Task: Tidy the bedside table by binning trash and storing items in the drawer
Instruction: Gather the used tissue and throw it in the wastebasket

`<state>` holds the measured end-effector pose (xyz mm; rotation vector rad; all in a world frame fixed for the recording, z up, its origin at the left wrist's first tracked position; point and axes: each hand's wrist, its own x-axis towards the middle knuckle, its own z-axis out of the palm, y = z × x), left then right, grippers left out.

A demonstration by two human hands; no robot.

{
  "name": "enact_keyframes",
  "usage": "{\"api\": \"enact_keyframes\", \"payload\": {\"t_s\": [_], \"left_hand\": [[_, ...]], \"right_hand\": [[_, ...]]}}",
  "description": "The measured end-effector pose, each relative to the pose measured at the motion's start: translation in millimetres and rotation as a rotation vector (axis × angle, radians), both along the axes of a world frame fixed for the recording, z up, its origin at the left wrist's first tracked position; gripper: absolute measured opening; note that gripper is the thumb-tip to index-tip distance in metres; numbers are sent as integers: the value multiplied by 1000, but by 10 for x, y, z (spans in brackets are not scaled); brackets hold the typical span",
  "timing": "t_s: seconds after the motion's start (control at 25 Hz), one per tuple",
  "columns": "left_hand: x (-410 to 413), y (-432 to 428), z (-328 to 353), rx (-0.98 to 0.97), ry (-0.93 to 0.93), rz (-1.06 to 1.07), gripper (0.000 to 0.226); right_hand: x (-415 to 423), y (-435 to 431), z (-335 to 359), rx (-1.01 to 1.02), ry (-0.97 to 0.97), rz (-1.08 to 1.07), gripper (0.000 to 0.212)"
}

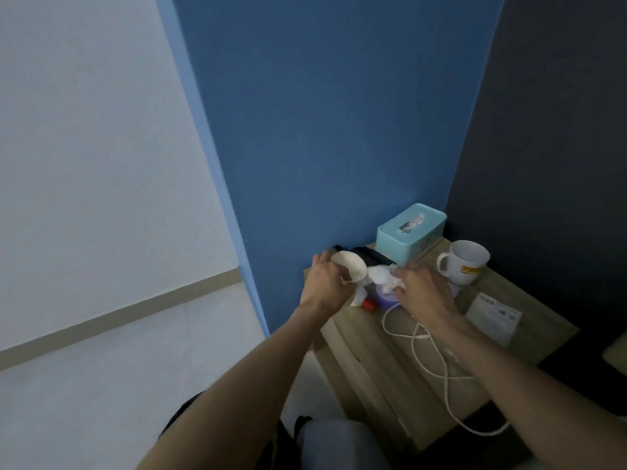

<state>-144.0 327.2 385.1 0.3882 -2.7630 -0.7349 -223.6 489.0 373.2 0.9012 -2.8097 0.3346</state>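
Observation:
On the wooden bedside table (359, 337), my left hand (324, 283) grips a white paper cup (353, 268) tilted on its side, mouth facing right. My right hand (420, 290) pinches a crumpled white tissue (383, 278) right beside the cup's mouth. Beneath the tissue lies a purple round object (385, 296), and a small red item (369, 305) sits next to it. A white cable (437, 364) loops across the table and over its front edge. Something black (366, 254) lies behind the cup, mostly hidden.
A teal tissue box (410, 235) stands at the back against the blue wall. A white mug (464, 262) is to its right, and a white card or packet (493, 317) lies flat on the right side. Pale floor lies left of the table.

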Motion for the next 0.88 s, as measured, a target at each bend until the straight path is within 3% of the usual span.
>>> {"api": "enact_keyframes", "payload": {"t_s": [0.2,0.6,0.76,0.88], "left_hand": [[717,-571,415,-49,123,184,28],[2611,-1483,285,46,68,587,31],[2914,-1581,-153,123,-14,646,30],[2975,-1643,-576,151,-99,651,31]], "right_hand": [[297,-791,443,-140,40,174,31],[1668,-2209,286,-187,-76,530,14],[2056,-2408,-163,-77,-176,592,28],[2151,-2421,-569,63,-258,598,24]]}}
